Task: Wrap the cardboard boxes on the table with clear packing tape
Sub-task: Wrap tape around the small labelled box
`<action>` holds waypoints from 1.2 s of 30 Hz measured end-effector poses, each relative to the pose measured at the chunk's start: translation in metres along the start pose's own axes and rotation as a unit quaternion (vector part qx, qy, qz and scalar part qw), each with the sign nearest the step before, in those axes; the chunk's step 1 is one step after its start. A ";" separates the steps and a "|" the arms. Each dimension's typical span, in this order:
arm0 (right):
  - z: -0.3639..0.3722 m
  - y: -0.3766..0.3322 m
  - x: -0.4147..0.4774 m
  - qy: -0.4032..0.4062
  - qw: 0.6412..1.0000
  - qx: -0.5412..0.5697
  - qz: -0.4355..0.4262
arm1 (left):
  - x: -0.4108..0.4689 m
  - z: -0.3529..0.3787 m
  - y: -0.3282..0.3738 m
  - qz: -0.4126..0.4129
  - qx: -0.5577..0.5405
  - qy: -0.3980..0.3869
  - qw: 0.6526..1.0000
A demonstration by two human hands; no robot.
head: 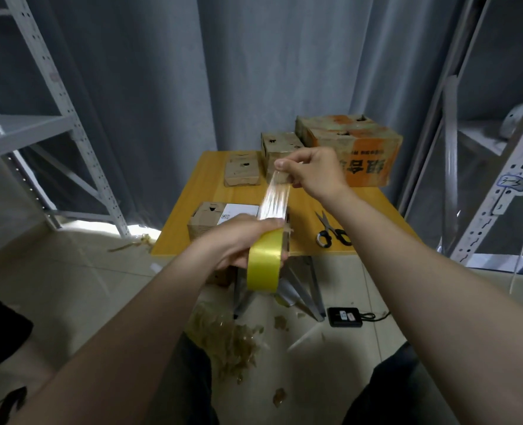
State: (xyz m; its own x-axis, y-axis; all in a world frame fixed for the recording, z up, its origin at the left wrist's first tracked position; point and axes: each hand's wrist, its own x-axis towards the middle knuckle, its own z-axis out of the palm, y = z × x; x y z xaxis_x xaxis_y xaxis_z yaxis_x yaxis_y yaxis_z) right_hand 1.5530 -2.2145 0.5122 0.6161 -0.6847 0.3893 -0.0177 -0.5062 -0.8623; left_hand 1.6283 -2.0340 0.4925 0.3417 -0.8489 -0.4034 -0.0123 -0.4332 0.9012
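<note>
My left hand (238, 240) grips a yellowish roll of clear packing tape (265, 262) above the near edge of the small yellow table (370, 216). My right hand (312, 168) pinches the free end of the tape, and a clear strip (275, 199) is stretched between hand and roll. Under the roll lies a cardboard box with a white label (214, 220). Farther back stand a small flat box (242, 171), a taller box (280, 148) and a large orange-printed box (361, 142).
Black-handled scissors (330, 230) lie on the table's right side. Grey metal shelving stands at left (70, 118) and right (499, 179), with a grey curtain behind. Crumpled tape scraps (226, 338) and a black device (344, 316) lie on the tiled floor.
</note>
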 end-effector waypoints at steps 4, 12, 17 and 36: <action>0.004 0.013 0.001 -0.012 0.999 -0.033 0.026 | -0.006 -0.001 -0.016 0.008 -0.056 -0.034 0.998; 0.007 0.023 0.018 -0.025 0.996 -0.061 0.062 | 0.002 0.001 -0.037 -0.076 -0.025 -0.032 0.996; 0.008 0.043 0.032 -0.040 0.989 -0.097 0.104 | 0.011 -0.007 -0.039 -0.068 -0.050 -0.016 0.996; 0.042 0.094 0.041 -0.075 0.971 -0.131 0.185 | 0.040 -0.006 -0.047 -0.084 -0.005 0.024 0.996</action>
State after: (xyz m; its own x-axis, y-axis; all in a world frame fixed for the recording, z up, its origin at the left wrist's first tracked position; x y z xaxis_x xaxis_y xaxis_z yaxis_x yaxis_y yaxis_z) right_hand 1.6095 -2.2683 0.4338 0.6363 -0.7715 0.0004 -0.4471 -0.3691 -0.8148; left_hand 1.6484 -2.0461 0.4349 0.3825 -0.7495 -0.5403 0.0573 -0.5644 0.8235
